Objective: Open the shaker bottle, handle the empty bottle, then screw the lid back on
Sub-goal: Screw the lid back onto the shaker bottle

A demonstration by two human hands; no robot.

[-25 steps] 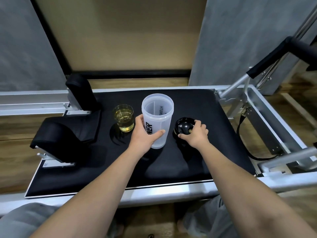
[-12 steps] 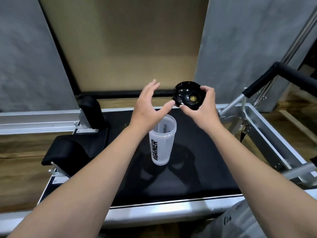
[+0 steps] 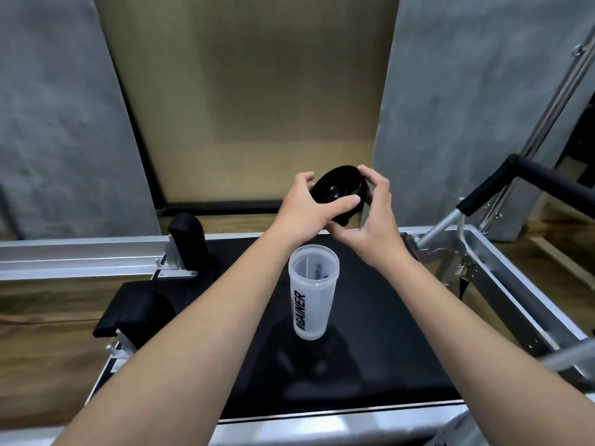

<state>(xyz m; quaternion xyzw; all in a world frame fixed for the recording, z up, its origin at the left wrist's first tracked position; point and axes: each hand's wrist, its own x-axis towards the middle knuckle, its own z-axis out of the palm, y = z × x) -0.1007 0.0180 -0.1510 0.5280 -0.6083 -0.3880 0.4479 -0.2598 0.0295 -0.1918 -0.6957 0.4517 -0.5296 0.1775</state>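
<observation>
Left hand (image 3: 307, 209), right hand (image 3: 370, 220) raised, fingers curled, gripping.

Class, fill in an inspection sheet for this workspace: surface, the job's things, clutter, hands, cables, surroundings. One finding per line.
Surface: black padded platform in a silver metal frame.
Job's things: clear shaker bottle stands upright and open on the pad, nothing seen inside; black lid is held in the air above and behind it.
Clutter: nothing seen on the pad besides the bottle.
Hands: left hand and right hand both grip the lid's rim.
Cables: nothing clearly seen.
Surroundings: black padded rests at left, padded bar at right, grey wall panels, wooden floor.
</observation>
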